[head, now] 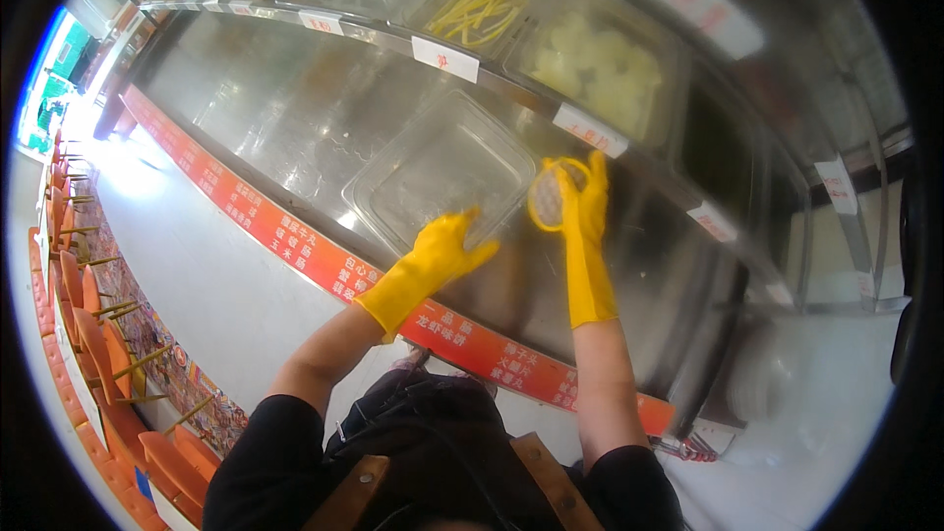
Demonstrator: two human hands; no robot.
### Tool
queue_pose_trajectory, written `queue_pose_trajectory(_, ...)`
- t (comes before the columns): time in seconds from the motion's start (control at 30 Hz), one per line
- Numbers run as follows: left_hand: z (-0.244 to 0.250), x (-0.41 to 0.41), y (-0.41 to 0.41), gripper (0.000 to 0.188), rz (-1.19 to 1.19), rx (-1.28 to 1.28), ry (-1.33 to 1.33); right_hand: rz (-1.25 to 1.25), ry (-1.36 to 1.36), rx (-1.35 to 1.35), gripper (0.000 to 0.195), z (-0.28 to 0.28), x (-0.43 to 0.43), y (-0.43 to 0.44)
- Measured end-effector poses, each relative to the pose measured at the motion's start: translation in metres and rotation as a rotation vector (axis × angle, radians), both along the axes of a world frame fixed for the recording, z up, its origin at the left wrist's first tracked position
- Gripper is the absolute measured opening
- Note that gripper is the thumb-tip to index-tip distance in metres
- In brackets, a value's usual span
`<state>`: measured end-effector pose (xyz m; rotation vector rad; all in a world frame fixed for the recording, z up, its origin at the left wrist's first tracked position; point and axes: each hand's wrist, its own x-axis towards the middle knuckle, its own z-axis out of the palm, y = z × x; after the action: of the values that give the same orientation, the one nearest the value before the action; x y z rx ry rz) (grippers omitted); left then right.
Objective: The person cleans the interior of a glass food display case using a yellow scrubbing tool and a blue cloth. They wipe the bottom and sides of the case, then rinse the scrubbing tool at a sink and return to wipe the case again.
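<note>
Both my hands wear yellow rubber gloves. My left hand (446,254) hovers over the near edge of a clear plastic food tray (442,162), thumb and fingers spread; whether it touches the rim cannot be told. The tray lies at a slant on a wet stainless steel counter (295,110). To the right of the tray, my right hand (586,199) grips a small round item (547,198) with a yellow rim and a pale grey middle. My fingers cover part of it, and its exact kind is unclear.
A raised shelf holds clear tubs with yellow strips (479,11) and pale slices (597,63). White labels (445,59) with writing line its edge. A red printed strip (295,236) runs along the counter's front. Orange chairs (103,332) stand far left.
</note>
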<state>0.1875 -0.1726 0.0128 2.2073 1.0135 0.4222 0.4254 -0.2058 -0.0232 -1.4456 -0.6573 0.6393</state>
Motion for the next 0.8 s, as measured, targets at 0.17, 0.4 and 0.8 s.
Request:
queue_pose_trajectory(0.17,-0.043,-0.036,-0.02,0.054,-0.081,0.125,0.27,0.023,-0.995,-0.398,0.026,-0.03,-0.016,-0.055)
queue_pose_trajectory(0.4,-0.02,-0.039,-0.014,0.05,-0.072,0.301,0.181,0.408,-1.219,-0.34,0.048,-0.106,-0.051,-0.113)
queue_pose_trajectory(0.8,-0.023,-0.042,-0.042,0.063,-0.082,0.52,0.141,0.241,-1.134,-0.426,0.034,-0.102,0.194,-0.007)
